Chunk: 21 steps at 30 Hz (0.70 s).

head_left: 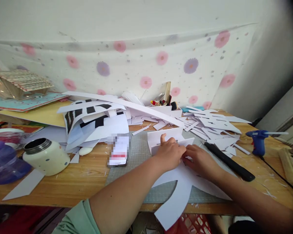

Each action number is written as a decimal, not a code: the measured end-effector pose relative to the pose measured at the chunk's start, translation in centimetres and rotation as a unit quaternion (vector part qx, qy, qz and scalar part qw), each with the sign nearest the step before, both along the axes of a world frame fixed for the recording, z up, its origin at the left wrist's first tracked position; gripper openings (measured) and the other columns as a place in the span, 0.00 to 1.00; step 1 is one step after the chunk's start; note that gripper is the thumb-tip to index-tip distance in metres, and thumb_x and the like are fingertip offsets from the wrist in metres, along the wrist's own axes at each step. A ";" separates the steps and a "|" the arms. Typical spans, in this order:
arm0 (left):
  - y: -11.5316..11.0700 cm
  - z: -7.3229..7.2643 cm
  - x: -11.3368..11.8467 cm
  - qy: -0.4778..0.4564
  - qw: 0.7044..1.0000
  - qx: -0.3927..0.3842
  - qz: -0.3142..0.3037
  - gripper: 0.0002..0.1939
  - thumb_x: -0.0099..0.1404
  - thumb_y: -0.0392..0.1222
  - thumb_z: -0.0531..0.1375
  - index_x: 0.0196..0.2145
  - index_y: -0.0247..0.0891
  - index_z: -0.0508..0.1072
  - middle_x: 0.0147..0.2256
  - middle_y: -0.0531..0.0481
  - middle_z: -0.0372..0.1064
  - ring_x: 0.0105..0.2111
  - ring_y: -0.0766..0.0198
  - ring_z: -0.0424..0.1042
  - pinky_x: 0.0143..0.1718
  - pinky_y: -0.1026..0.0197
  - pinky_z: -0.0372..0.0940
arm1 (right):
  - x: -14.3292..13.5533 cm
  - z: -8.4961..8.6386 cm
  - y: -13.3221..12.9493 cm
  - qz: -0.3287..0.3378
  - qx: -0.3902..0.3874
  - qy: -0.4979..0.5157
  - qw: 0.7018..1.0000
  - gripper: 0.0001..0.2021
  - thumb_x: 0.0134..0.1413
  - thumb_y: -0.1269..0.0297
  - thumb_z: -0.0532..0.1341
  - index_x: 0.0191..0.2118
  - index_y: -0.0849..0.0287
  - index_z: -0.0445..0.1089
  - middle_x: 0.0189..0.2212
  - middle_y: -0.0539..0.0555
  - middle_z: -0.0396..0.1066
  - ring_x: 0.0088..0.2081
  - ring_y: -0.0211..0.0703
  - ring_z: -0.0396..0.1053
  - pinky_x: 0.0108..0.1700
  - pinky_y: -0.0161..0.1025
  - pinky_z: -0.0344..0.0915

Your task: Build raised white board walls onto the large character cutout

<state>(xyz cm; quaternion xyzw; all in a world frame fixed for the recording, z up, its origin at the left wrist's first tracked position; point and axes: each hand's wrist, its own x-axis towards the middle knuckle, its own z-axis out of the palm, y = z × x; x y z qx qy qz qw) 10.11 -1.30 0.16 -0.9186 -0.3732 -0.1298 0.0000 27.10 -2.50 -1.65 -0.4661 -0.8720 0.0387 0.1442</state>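
Observation:
Both hands meet over a white paper or foam-board piece with curved arms (pixel 179 198), which lies on a grey cutting mat (pixel 136 146) and hangs past the table's front edge. My left hand (pixel 169 153) has its fingers pressed down on a narrow upright white strip (pixel 187 141), the index finger or thumb raised. Close beside it, fingertips almost touching, my right hand (pixel 200 161) is closed in a pinch at the same piece; what lies between its fingertips is hidden. A folded white board (pixel 152 138) stands just behind the hands.
A black cutter (pixel 230 162) lies right of the hands, a blue glue gun (pixel 258 143) farther right. A phone (pixel 118 151) rests on the mat's left. An open cream jar (pixel 47 157) stands left. White scraps (pixel 210 122) and a white box (pixel 148 111) are behind.

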 end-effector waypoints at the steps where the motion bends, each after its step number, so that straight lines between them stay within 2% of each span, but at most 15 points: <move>1: -0.1 0.2 0.0 -0.014 1.000 0.009 0.000 0.03 0.59 0.35 0.56 0.31 0.39 0.69 0.30 0.48 0.70 0.43 0.52 0.65 0.55 0.34 0.41 | 0.6 0.2 0.2 -0.009 0.004 0.005 1.000 0.10 0.54 0.69 0.54 0.31 0.58 0.73 0.32 0.56 0.71 0.37 0.47 0.66 0.41 0.42 0.62; 4: -0.4 0.7 -0.2 -0.075 0.996 0.048 0.009 0.02 0.61 0.37 0.56 0.32 0.40 0.68 0.33 0.49 0.72 0.43 0.55 0.65 0.56 0.36 0.40 | 3.3 0.6 1.0 -0.073 0.019 0.024 0.997 0.09 0.54 0.65 0.54 0.29 0.56 0.71 0.32 0.56 0.72 0.36 0.46 0.67 0.39 0.41 0.62; 6: -0.4 1.2 -0.3 -0.134 0.988 0.070 0.024 0.03 0.62 0.39 0.55 0.32 0.40 0.68 0.33 0.50 0.72 0.41 0.58 0.67 0.57 0.39 0.41 | 5.4 0.7 1.6 -0.149 0.009 0.019 0.989 0.09 0.53 0.62 0.54 0.30 0.56 0.70 0.31 0.56 0.72 0.34 0.47 0.68 0.36 0.40 0.61; 9: 0.3 2.1 -0.8 -0.244 0.966 0.072 0.035 0.04 0.61 0.37 0.55 0.29 0.40 0.68 0.30 0.52 0.73 0.37 0.61 0.69 0.53 0.48 0.52 | 8.0 0.8 2.4 -0.281 -0.009 0.009 0.960 0.11 0.54 0.58 0.53 0.32 0.55 0.71 0.29 0.56 0.74 0.31 0.48 0.69 0.32 0.41 0.60; 11: 1.1 2.6 -1.6 -0.314 0.947 0.049 0.035 0.04 0.60 0.36 0.55 0.28 0.39 0.68 0.30 0.51 0.72 0.33 0.63 0.69 0.43 0.57 0.61 | 8.8 0.9 2.6 -0.335 0.002 0.023 0.942 0.14 0.56 0.58 0.52 0.39 0.58 0.72 0.30 0.59 0.75 0.32 0.51 0.71 0.33 0.42 0.60; 12: 1.5 2.8 -2.2 -0.339 0.939 0.032 0.041 0.04 0.60 0.36 0.54 0.28 0.39 0.68 0.30 0.51 0.72 0.32 0.64 0.69 0.38 0.60 0.63 | 9.0 0.9 2.7 -0.344 0.014 0.032 0.938 0.17 0.56 0.59 0.51 0.44 0.60 0.71 0.33 0.60 0.75 0.34 0.52 0.71 0.35 0.43 0.61; 14: 2.2 2.9 -3.8 -0.349 0.935 0.009 0.066 0.04 0.60 0.37 0.55 0.28 0.39 0.69 0.29 0.52 0.71 0.31 0.64 0.69 0.36 0.61 0.63 | 8.9 0.9 2.6 -0.330 0.032 0.050 0.942 0.21 0.58 0.62 0.50 0.53 0.66 0.66 0.42 0.64 0.73 0.41 0.53 0.70 0.42 0.44 0.62; 17: 2.9 2.6 -6.9 -0.299 0.948 -0.064 0.093 0.06 0.59 0.42 0.56 0.28 0.39 0.70 0.29 0.53 0.72 0.31 0.63 0.70 0.36 0.61 0.63 | 7.9 0.8 2.7 -0.289 0.044 0.064 0.954 0.21 0.58 0.64 0.52 0.56 0.65 0.64 0.52 0.63 0.67 0.52 0.50 0.64 0.51 0.43 0.59; 19: 3.0 2.3 -8.8 -0.262 0.953 -0.120 0.097 0.08 0.59 0.46 0.57 0.30 0.39 0.72 0.29 0.53 0.72 0.32 0.62 0.70 0.36 0.61 0.64 | 6.9 0.7 2.8 -0.252 0.034 0.072 0.964 0.21 0.57 0.65 0.53 0.56 0.61 0.64 0.53 0.60 0.66 0.53 0.48 0.63 0.53 0.42 0.58; 21: 2.9 2.2 -10.3 -0.219 0.956 -0.158 0.115 0.12 0.57 0.50 0.58 0.32 0.40 0.73 0.30 0.53 0.72 0.31 0.61 0.70 0.34 0.61 0.64 | 5.8 0.7 3.0 -0.210 0.016 0.079 0.974 0.22 0.56 0.65 0.55 0.56 0.59 0.64 0.53 0.58 0.66 0.48 0.45 0.67 0.51 0.39 0.61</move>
